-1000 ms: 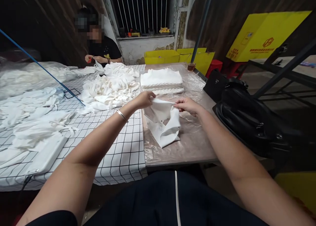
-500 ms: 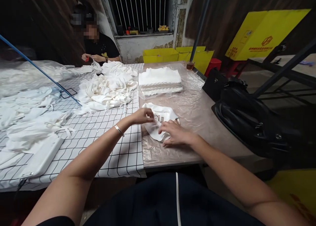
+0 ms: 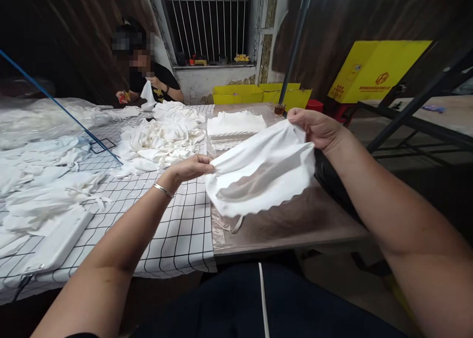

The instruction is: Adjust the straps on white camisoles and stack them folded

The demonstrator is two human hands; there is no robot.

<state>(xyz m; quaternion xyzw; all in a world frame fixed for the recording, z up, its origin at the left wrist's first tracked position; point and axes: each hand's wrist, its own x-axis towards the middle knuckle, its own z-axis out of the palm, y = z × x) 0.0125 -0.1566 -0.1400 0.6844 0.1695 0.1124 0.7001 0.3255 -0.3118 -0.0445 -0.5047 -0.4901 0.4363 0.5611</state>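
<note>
A white piece of fabric point(image 3: 258, 173) with a wavy lower edge hangs stretched between my two hands, over the plastic-covered part of the table. My left hand point(image 3: 195, 166) pinches its left corner. At the upper right corner, my right hand point(image 3: 314, 126) is closed on the cloth and held higher than the left. A thin white strap point(image 3: 238, 224) dangles below the fabric. Behind it lies a neat stack of folded white pieces point(image 3: 236, 124), partly hidden by the cloth I hold.
Heaped white cloth point(image 3: 158, 141) covers much of the checked tablecloth point(image 3: 177, 229), beside a white flat box point(image 3: 59, 244). Across the table sits a person point(image 3: 155, 84) holding cloth and a red-handled tool. A small cup point(image 3: 280, 109) stands at the far edge; yellow boxes point(image 3: 236, 94) lie beyond.
The white fabric, bunched on the table before, is now lifted and spread between my hands. My right hand has moved up and right. The person opposite has raised a white piece.
</note>
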